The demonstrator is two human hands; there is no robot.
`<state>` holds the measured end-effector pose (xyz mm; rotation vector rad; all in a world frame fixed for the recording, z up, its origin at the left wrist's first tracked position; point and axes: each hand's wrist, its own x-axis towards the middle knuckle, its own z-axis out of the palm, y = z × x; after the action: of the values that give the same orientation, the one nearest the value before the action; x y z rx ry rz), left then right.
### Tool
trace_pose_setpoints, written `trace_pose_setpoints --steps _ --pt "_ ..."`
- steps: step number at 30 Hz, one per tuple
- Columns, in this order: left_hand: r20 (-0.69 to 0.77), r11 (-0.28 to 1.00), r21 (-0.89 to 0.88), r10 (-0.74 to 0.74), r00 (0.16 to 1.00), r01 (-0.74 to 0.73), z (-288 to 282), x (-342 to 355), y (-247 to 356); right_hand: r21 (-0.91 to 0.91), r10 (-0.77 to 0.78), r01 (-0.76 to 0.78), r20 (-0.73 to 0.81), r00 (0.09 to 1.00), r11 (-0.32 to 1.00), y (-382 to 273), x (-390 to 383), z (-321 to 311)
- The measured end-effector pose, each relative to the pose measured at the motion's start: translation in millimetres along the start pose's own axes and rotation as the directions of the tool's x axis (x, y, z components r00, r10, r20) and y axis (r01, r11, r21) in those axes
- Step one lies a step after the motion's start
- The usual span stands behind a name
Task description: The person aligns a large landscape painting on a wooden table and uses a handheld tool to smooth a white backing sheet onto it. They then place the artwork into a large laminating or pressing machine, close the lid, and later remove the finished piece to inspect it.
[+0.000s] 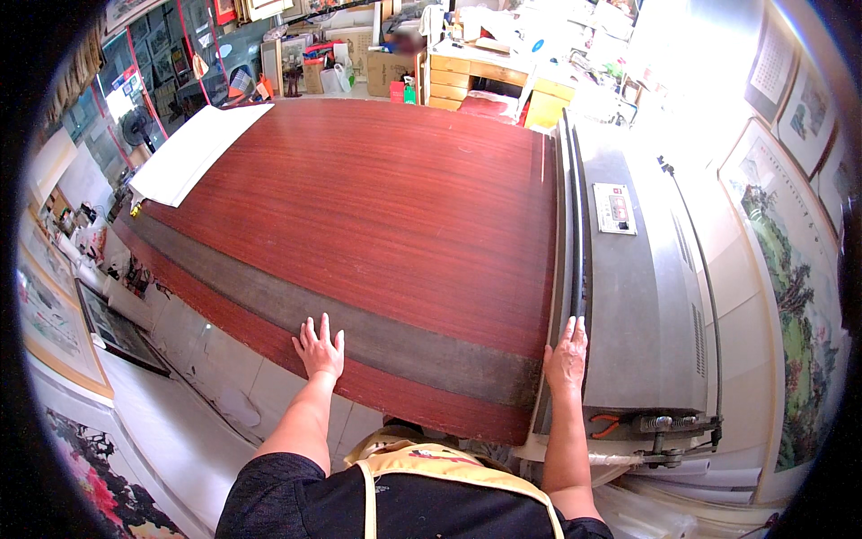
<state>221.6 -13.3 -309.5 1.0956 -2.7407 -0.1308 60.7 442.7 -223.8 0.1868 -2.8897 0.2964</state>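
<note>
My left hand (pixel 321 349) lies flat with its fingers spread at the near edge of a large red-brown wood-grain table (pixel 386 198). Its fingertips reach onto a dark grey strip (pixel 431 356) that runs along that side. My right hand (pixel 566 361) rests with outstretched fingers where the table meets a long grey machine (pixel 642 296). The fingertips touch or nearly touch the dark bar (pixel 576 225) along the machine's front; I cannot tell which. Neither hand holds anything.
White sheets (pixel 205 154) lie at the table's far left corner. A control panel (pixel 615 209) sits on the machine, with a thin black rod (pixel 704 278) along its right side. Behind stands a wooden desk (pixel 485 67). Framed paintings (pixel 779 296) lean at both sides.
</note>
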Motion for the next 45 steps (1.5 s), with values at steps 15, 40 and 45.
trace_pose_setpoints --steps 15,40,45 --pt "0.016 1.0 0.014 -0.007 1.0 0.006 -0.7 0.7 1.2 0.008 0.012 -0.012 0.039 0.999 1.0 2.6 1.0 2.1" --pt "0.017 1.0 0.009 -0.005 1.0 0.005 1.4 0.4 0.2 -0.009 -0.007 0.007 0.021 1.0 1.0 4.5 1.0 4.5" --pt "0.016 1.0 0.01 -0.006 1.0 0.005 0.6 1.1 0.9 -0.01 -0.005 0.005 0.024 1.0 1.0 4.7 1.1 4.3"
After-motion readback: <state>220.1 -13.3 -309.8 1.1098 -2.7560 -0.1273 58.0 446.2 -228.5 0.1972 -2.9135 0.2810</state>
